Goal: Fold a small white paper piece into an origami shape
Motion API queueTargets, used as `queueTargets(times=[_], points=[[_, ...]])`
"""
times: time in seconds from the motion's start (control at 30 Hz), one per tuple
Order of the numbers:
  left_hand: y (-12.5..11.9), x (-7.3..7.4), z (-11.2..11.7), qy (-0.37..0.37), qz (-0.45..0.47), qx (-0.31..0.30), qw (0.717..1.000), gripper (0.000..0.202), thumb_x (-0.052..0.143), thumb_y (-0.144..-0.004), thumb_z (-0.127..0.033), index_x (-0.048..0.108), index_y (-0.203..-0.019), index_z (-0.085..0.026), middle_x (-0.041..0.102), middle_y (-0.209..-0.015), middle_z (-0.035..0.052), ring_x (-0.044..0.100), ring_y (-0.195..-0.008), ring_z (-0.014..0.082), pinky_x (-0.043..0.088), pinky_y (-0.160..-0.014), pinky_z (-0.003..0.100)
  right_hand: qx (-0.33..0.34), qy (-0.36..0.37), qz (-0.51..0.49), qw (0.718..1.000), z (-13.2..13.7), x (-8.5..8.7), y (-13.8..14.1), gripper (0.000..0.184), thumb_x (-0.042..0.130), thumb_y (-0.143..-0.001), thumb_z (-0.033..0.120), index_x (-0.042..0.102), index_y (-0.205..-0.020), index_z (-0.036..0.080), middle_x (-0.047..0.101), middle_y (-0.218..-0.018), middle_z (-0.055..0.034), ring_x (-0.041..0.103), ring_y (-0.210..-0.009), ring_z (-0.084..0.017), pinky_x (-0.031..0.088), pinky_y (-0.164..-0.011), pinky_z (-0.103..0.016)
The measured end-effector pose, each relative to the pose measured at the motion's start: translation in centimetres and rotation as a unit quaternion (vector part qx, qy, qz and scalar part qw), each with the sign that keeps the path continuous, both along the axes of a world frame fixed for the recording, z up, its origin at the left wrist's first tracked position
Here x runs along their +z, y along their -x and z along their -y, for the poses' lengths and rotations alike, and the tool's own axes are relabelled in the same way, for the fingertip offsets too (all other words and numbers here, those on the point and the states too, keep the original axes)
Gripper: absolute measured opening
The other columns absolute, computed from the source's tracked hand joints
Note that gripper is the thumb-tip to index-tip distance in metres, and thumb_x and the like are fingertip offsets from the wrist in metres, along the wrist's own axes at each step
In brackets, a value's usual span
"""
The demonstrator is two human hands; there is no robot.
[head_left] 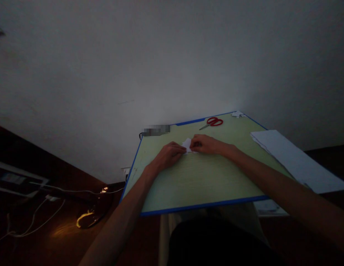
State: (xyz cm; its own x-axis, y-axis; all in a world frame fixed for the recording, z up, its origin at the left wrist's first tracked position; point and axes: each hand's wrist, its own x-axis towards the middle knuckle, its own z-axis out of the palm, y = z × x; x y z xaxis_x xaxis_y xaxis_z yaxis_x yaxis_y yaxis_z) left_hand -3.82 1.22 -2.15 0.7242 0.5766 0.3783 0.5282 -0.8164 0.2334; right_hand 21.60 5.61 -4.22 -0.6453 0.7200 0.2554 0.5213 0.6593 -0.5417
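A small piece of white paper with angled edges lies on the pale green tabletop between my two hands. The fingers of my left hand are pressed together at its left edge and hold it there. From the other side, my right hand pinches the paper's right part with bent fingers, which cover that part. Beyond my right hand lie red-handled scissors, their blades pointing to the left and towards me.
White sheets overhang the table's right edge. Small white paper pieces lie at the far right corner. A blurred-out item is at the far left corner. White cables run low on the left; a wall stands behind the table.
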Motion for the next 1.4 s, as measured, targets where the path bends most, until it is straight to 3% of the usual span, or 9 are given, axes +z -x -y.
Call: queueTargets(times=[0.4,0.73,0.87,1.0,1.13,1.27,1.4], points=[[-0.8,1.3,1.0,-0.009,-0.078,0.03,0.996,0.03,0.059,-0.09,-0.016,0.079,-0.109,-0.027,0.075,-0.121,0.005,0.062,-0.106,0.0249,0.054,-0.093,0.042,0.002,0.01,-0.013,1.0,0.3,0.3,0.1,0.012,0.067,-0.086,0.021,0.075,-0.093,0.017,0.066,-0.093,-0.0059,0.063,-0.083,-0.017,0.047,-0.076,-0.027],[-1.0,0.7,1.1,0.0,-0.045,0.046,0.998,0.027,0.062,-0.085,-0.01,0.079,-0.102,-0.022,0.073,-0.125,0.006,0.061,-0.11,0.0252,0.052,-0.099,0.043,0.044,-0.023,0.015,0.999,0.7,1.0,-0.4,0.019,0.062,-0.087,0.013,0.076,-0.099,0.015,0.066,-0.098,-0.0081,0.063,-0.084,-0.017,0.048,-0.079,-0.028],[-1.9,0.3,1.4,-0.008,0.045,0.11,0.993,0.025,0.055,-0.089,-0.009,0.075,-0.099,-0.02,0.074,-0.114,0.0069,0.062,-0.106,0.0227,0.051,-0.099,0.041,0.028,-0.052,0.03,0.998,1.1,1.1,-0.4,0.016,0.065,-0.088,0.017,0.078,-0.098,0.017,0.067,-0.097,-0.0086,0.061,-0.093,-0.021,0.046,-0.086,-0.032],[-2.8,0.3,1.7,-0.016,0.072,0.23,0.97,0.024,0.059,-0.092,-0.02,0.066,-0.115,-0.018,0.07,-0.108,0.0095,0.062,-0.103,0.0244,0.051,-0.094,0.041,-0.014,-0.091,0.05,0.994,1.6,1.2,-0.1,0.016,0.069,-0.085,0.018,0.078,-0.099,0.02,0.065,-0.099,-0.0102,0.057,-0.101,-0.026,0.043,-0.095,-0.04],[-3.0,-0.1,1.9,0.022,0.038,0.301,0.953,0.045,0.069,-0.089,-0.041,0.06,-0.124,-0.014,0.067,-0.111,0.0131,0.06,-0.108,0.0293,0.051,-0.092,0.044,-0.055,-0.091,0.025,0.994,2.0,1.4,-0.1,0.034,0.075,-0.081,0.019,0.072,-0.115,0.021,0.061,-0.112,-0.012,0.055,-0.112,-0.03,0.044,-0.099,-0.044],[-3.0,-0.6,1.7,0.016,0.013,0.301,0.953,0.035,0.069,-0.088,-0.043,0.065,-0.111,-0.017,0.067,-0.11,0.0125,0.06,-0.107,0.0302,0.05,-0.091,0.045,-0.081,-0.064,-0.004,0.995,2.1,1.3,-0.3,0.046,0.072,-0.085,0.025,0.063,-0.13,0.02,0.061,-0.116,-0.0125,0.059,-0.107,-0.027,0.047,-0.097,-0.043],[-2.9,-0.5,1.8,0.027,0.007,0.295,0.955,0.028,0.07,-0.087,-0.04,0.068,-0.103,-0.018,0.067,-0.11,0.0126,0.06,-0.106,0.0306,0.05,-0.091,0.046,-0.148,-0.041,-0.008,0.988,2.0,0.9,-0.3,0.066,0.071,-0.087,0.039,0.052,-0.144,0.014,0.063,-0.115,-0.0142,0.063,-0.1,-0.027,0.05,-0.091,-0.041]])
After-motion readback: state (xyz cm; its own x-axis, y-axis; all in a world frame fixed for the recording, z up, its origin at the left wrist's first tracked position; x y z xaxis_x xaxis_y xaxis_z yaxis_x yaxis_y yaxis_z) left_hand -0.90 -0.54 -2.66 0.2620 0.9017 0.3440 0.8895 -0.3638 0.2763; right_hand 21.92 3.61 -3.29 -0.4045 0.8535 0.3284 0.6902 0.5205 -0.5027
